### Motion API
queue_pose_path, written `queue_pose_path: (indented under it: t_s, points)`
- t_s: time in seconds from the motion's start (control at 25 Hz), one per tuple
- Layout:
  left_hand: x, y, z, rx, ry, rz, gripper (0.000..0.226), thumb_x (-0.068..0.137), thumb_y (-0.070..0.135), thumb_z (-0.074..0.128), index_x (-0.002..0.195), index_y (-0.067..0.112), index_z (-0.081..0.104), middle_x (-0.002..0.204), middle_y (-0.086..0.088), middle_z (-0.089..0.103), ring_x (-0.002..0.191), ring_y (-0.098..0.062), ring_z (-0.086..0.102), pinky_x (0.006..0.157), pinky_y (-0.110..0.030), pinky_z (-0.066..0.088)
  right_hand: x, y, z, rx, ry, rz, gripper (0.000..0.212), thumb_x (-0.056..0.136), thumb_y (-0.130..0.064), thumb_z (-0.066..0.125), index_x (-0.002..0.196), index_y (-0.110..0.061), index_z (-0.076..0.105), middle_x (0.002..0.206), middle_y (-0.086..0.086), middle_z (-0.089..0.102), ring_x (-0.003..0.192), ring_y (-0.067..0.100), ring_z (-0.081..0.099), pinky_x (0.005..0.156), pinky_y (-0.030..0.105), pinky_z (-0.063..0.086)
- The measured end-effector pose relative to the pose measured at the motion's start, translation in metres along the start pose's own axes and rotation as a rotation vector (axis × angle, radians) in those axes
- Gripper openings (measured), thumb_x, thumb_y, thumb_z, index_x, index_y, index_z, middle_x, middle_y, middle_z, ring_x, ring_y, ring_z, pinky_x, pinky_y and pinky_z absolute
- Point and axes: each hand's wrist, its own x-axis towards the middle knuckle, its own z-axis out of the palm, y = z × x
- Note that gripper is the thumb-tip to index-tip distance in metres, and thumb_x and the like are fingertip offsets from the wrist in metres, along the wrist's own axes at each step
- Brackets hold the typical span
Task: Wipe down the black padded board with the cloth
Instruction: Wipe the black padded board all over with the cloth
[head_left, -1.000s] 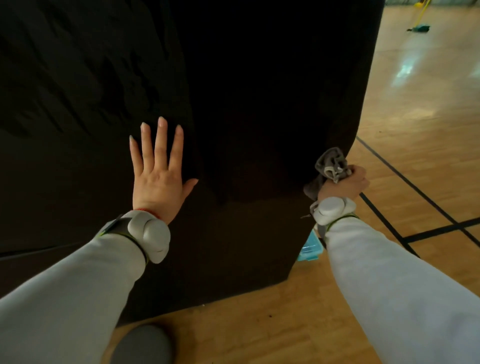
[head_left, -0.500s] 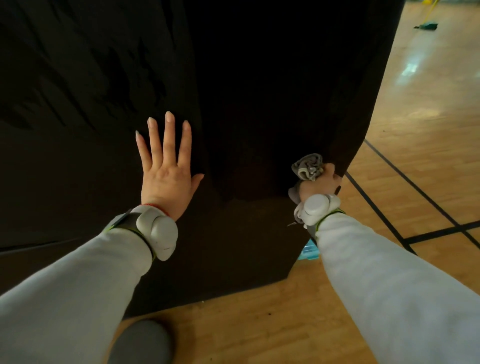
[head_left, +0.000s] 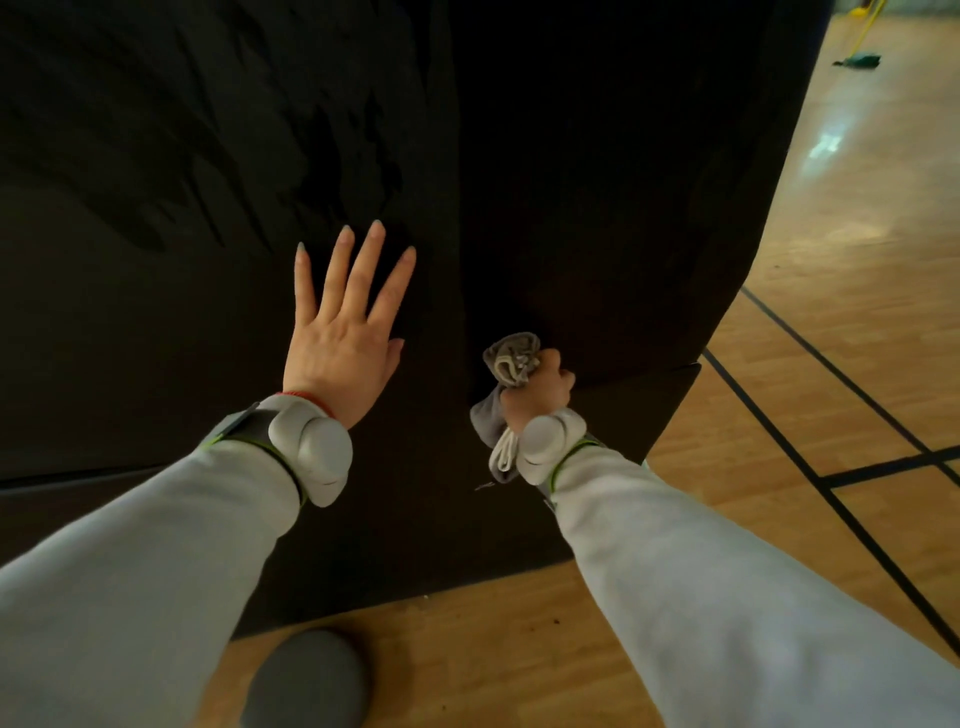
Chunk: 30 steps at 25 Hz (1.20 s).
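Right hand (head_left: 540, 387) grips bunched cloth (head_left: 511, 358) against black padded board (head_left: 597, 208); left hand (head_left: 345, 338) flat, fingers straight.

Glossy wooden gym floor (head_left: 857, 249) with black court lines (head_left: 810, 467), light glare.

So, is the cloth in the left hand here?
No, the left hand lies flat, fingers straight, on the black padded board, while the right hand grips the bunched grey cloth.
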Motion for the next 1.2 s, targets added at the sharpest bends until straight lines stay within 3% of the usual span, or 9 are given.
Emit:
queue_pose_path:
  t_s: [0.12, 0.24, 0.32, 0.4, 0.48, 0.6, 0.68, 0.84, 1.2]
  points:
    - [0.0, -0.01, -0.009, -0.003, 0.004, -0.024, 0.091, 0.079, 0.021, 0.068, 0.149, 0.019, 0.011, 0.156, -0.016, 0.005, 0.143, -0.035, 0.002, 0.112, -0.052, -0.008, -0.006, -0.002, -0.008, -0.04, -0.079, -0.149, 0.045, 0.085, -0.008, 0.058, 0.125, -0.007, 0.038, 0.128, 0.018, 0.043, 0.113, 0.032, 0.048, 0.086, 0.029, 0.039]
    - [0.0, -0.02, -0.021, -0.001, 0.01, -0.044, 0.09, 0.079, 0.022, 0.068, 0.149, 0.02, 0.011, 0.156, -0.017, 0.004, 0.143, -0.036, 0.002, 0.112, -0.053, -0.007, -0.009, -0.005, -0.02, 0.024, 0.078, -0.192, 0.036, 0.084, -0.007, 0.061, 0.114, -0.004, 0.043, 0.119, 0.017, 0.051, 0.104, 0.029, 0.054, 0.08, 0.025, 0.039]
    - [0.002, -0.023, -0.028, -0.003, 0.006, -0.056, 0.09, 0.079, 0.022, 0.068, 0.149, 0.02, 0.012, 0.155, -0.017, 0.004, 0.142, -0.037, 0.001, 0.112, -0.053, -0.006, -0.012, -0.014, -0.028, 0.035, 0.077, -0.189, 0.035, 0.084, -0.007, 0.061, 0.114, -0.005, 0.043, 0.115, 0.016, 0.053, 0.104, 0.029, 0.055, 0.081, 0.025, 0.042]
    - [0.008, -0.03, -0.041, -0.012, 0.027, -0.072, 0.09, 0.079, 0.022, 0.069, 0.149, 0.021, 0.012, 0.155, -0.017, 0.005, 0.142, -0.038, 0.001, 0.112, -0.053, -0.005, -0.022, -0.035, -0.041, 0.148, 0.01, -0.283, 0.033, 0.085, -0.002, 0.059, 0.114, -0.001, 0.043, 0.107, 0.017, 0.055, 0.099, 0.029, 0.057, 0.07, 0.015, 0.042]
    - [0.017, -0.033, -0.056, -0.02, 0.043, -0.088, 0.09, 0.079, 0.022, 0.069, 0.149, 0.021, 0.012, 0.155, -0.017, 0.005, 0.142, -0.038, 0.001, 0.112, -0.053, -0.005, -0.033, -0.062, -0.06, 0.256, 0.083, -0.416, 0.03, 0.085, 0.0, 0.058, 0.112, 0.001, 0.044, 0.097, 0.015, 0.055, 0.088, 0.025, 0.057, 0.061, 0.005, 0.038]
    - [0.036, -0.033, -0.082, -0.038, 0.079, -0.095, 0.089, 0.081, 0.023, 0.068, 0.149, 0.02, 0.012, 0.155, -0.017, 0.005, 0.142, -0.038, 0.001, 0.112, -0.054, -0.005, -0.043, -0.104, -0.09, 0.307, 0.246, -0.618, 0.03, 0.082, -0.004, 0.062, 0.109, -0.002, 0.047, 0.099, 0.01, 0.056, 0.087, 0.018, 0.056, 0.072, 0.013, 0.041]
    - [0.047, -0.032, -0.099, -0.051, 0.098, -0.112, 0.087, 0.082, 0.024, 0.065, 0.15, 0.02, 0.011, 0.155, -0.017, 0.007, 0.142, -0.037, 0.002, 0.112, -0.054, -0.006, -0.05, -0.126, -0.111, 0.352, 0.268, -0.679, 0.032, 0.082, -0.003, 0.062, 0.11, -0.002, 0.047, 0.098, 0.008, 0.056, 0.086, 0.016, 0.056, 0.076, 0.018, 0.044]
    - [0.066, -0.031, -0.137, -0.134, 0.176, -0.156, 0.078, 0.085, 0.022, 0.06, 0.149, 0.015, 0.015, 0.151, -0.018, 0.023, 0.142, -0.036, 0.012, 0.113, -0.055, -0.003, -0.063, -0.153, -0.153, 0.388, 0.244, -0.736, 0.04, 0.084, -0.002, 0.06, 0.12, 0.0, 0.043, 0.099, -0.001, 0.052, 0.085, 0.006, 0.05, 0.067, -0.001, 0.036]
    - [0.118, -0.027, -0.215, -0.168, 0.207, -0.226, 0.079, 0.088, 0.025, 0.057, 0.15, 0.018, 0.008, 0.154, -0.013, 0.017, 0.143, -0.031, 0.008, 0.114, -0.051, -0.006, -0.077, -0.208, -0.222, 0.338, 0.207, -0.802, 0.043, 0.085, -0.008, 0.06, 0.125, -0.011, 0.045, 0.108, 0.001, 0.055, 0.095, 0.01, 0.05, 0.073, 0.011, 0.034]
